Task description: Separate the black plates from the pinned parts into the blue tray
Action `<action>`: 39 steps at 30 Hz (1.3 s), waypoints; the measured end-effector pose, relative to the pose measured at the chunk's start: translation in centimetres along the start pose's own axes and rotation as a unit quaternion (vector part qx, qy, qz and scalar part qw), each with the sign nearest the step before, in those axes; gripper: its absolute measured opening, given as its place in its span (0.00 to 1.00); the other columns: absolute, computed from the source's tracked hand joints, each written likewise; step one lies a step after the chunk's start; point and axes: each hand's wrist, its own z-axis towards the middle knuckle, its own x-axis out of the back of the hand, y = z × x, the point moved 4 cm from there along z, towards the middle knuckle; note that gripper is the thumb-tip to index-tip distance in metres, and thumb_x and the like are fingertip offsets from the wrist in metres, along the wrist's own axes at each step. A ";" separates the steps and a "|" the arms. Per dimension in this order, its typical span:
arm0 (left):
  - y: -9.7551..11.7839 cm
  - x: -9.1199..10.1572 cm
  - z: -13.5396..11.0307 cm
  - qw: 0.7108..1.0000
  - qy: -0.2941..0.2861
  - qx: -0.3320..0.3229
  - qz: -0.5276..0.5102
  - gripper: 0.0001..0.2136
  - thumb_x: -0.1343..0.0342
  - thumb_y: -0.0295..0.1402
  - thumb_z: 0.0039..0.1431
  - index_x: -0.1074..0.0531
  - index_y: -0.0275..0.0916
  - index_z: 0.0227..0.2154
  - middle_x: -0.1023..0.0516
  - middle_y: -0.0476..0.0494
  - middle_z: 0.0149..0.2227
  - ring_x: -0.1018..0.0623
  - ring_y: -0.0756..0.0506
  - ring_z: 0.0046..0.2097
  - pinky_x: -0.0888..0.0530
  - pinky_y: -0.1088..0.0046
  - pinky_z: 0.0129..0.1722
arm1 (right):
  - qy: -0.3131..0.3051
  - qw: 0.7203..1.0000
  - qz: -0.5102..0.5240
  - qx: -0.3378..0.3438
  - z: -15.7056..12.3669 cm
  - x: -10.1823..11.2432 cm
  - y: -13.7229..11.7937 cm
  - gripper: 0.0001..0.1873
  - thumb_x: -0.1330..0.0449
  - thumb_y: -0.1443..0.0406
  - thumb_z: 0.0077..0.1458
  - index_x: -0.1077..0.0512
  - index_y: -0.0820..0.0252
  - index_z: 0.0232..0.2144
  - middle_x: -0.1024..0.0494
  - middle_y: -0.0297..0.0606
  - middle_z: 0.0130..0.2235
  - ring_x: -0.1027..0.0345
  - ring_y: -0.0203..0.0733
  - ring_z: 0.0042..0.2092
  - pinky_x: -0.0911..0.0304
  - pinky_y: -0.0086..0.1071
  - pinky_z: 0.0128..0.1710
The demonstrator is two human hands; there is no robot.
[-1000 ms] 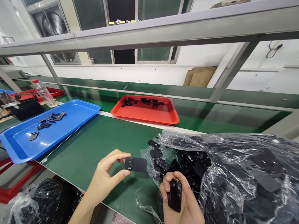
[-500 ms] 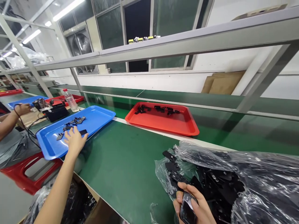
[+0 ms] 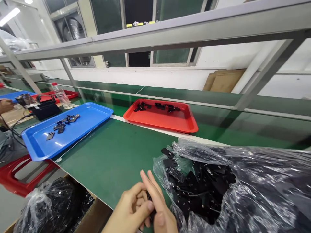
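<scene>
My two hands meet at the near edge of the green bench. My left hand (image 3: 131,210) and my right hand (image 3: 159,207) both pinch one small black plastic part (image 3: 150,200), which is mostly hidden between the fingers. Just right of them lies a clear plastic bag (image 3: 243,181) full of black plastic parts, its mouth facing my hands. A blue tray (image 3: 85,124) with several black parts lies at the left, and a red tray (image 3: 167,121) with several black parts sits further back.
A water bottle (image 3: 61,96) and a black device (image 3: 45,110) stand beyond the blue tray, beside another person's hand (image 3: 5,105). A second bag of black parts (image 3: 53,207) sits below the bench edge. A red stool (image 3: 21,173) stands at the left. Metal rails run overhead.
My left hand left the blue tray, where it set down a black part, and came back to my right hand. Both now grip the part my right hand was holding.
</scene>
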 end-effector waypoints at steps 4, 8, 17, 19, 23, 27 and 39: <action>1.0 0.7 -0.5 0.998 -0.013 -0.005 -0.063 0.15 0.40 0.43 0.54 0.25 0.39 0.39 0.26 0.48 0.26 0.26 0.49 0.27 0.27 0.75 0.30 | 0.027 0.993 -0.075 0.087 -0.4 0.0 -0.9 0.29 0.53 0.39 0.59 0.31 0.39 0.55 0.34 0.30 0.61 0.53 0.51 0.66 0.71 0.44 0.67; 2.0 1.6 -1.0 0.986 0.009 -0.139 -0.091 0.11 0.39 0.41 0.55 0.23 0.48 0.41 0.24 0.44 0.44 0.25 0.46 0.47 0.26 0.75 0.43 | 0.063 0.996 -0.064 0.000 -0.1 2.1 -0.6 0.21 0.41 0.47 0.57 0.25 0.43 0.50 0.28 0.36 0.55 0.35 0.49 0.54 0.40 0.37 0.53; 1.7 2.4 -1.8 0.984 0.036 -0.165 -0.052 0.11 0.41 0.42 0.56 0.22 0.54 0.42 0.33 0.43 0.53 0.31 0.42 0.50 0.26 0.72 0.39 | -0.015 0.964 0.216 -0.155 -0.2 0.7 -0.2 0.21 0.26 0.56 0.43 0.22 0.56 0.40 0.25 0.33 0.27 0.36 0.32 0.26 0.40 0.22 0.26; 1.9 2.1 -2.3 0.986 0.064 -0.134 -0.074 0.13 0.44 0.44 0.57 0.22 0.51 0.44 0.32 0.41 0.51 0.30 0.41 0.48 0.26 0.73 0.35 | 0.014 0.959 0.234 -0.158 -0.2 0.8 -0.4 0.19 0.26 0.60 0.43 0.23 0.57 0.39 0.25 0.32 0.26 0.37 0.30 0.24 0.40 0.21 0.24; 1.9 1.3 -3.1 0.983 0.106 -0.100 -0.111 0.19 0.40 0.47 0.53 0.25 0.53 0.48 0.29 0.45 0.46 0.27 0.45 0.42 0.26 0.75 0.38 | 0.056 0.962 0.230 -0.138 -0.4 1.0 -0.8 0.18 0.26 0.62 0.44 0.25 0.57 0.38 0.23 0.33 0.27 0.35 0.30 0.24 0.38 0.21 0.25; 1.1 1.2 -3.0 0.983 0.160 -0.051 -0.070 0.22 0.33 0.43 0.47 0.25 0.50 0.48 0.26 0.45 0.44 0.26 0.45 0.45 0.28 0.73 0.47 | 0.048 0.957 0.249 -0.143 -0.6 0.9 -0.8 0.19 0.26 0.62 0.44 0.27 0.55 0.37 0.23 0.32 0.28 0.33 0.31 0.25 0.36 0.23 0.27; 3.0 2.5 -2.6 0.975 0.169 -0.142 0.030 0.15 0.36 0.40 0.52 0.23 0.54 0.44 0.28 0.49 0.39 0.29 0.50 0.38 0.29 0.80 0.38 | 0.006 0.966 0.228 -0.123 -0.8 1.2 -1.2 0.17 0.31 0.59 0.52 0.25 0.55 0.43 0.20 0.39 0.32 0.27 0.40 0.30 0.31 0.32 0.33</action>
